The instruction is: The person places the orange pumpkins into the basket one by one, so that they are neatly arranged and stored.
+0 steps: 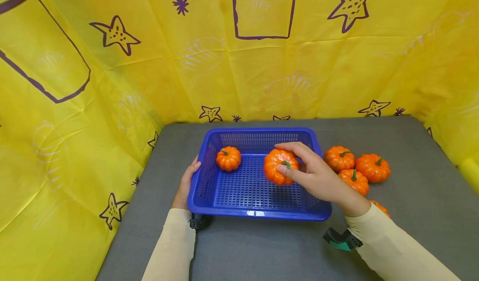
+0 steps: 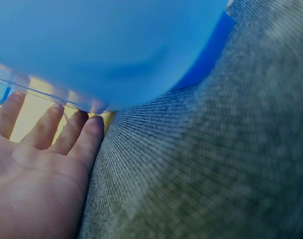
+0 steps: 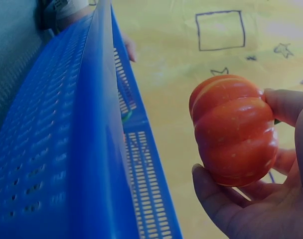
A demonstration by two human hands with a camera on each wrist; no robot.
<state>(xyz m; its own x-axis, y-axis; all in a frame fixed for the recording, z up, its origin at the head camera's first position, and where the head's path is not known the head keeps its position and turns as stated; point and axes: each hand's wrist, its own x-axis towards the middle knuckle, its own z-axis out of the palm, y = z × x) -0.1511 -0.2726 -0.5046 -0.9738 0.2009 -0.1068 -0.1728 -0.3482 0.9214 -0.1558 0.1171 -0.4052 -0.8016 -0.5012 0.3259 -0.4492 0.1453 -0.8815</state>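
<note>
A blue plastic basket point(image 1: 258, 215) with slotted walls stands on the grey table. My left hand point(image 1: 187, 185) holds its left side, thumb tip on the rim; in the left wrist view the fingers point(image 2: 77, 132) touch the blue plastic from outside, while the thumb is out of sight there. My right hand point(image 1: 318, 175) grips a small orange pumpkin point(image 1: 275, 177) with a green stem, above the right half of the basket. The right wrist view shows this pumpkin point(image 3: 233, 129) between thumb and fingers, apart from the basket wall point(image 3: 94, 149). Another pumpkin point(image 1: 228, 159) lies inside, at the back left.
Several more orange pumpkins point(image 1: 373, 168) lie grouped on the table point(image 1: 423, 189) right of the basket, one partly hidden behind the right forearm. A yellow cloth point(image 1: 247, 77) with starfish drawings hangs behind and along the sides. Dark devices point(image 1: 342, 239) sit at both wrists.
</note>
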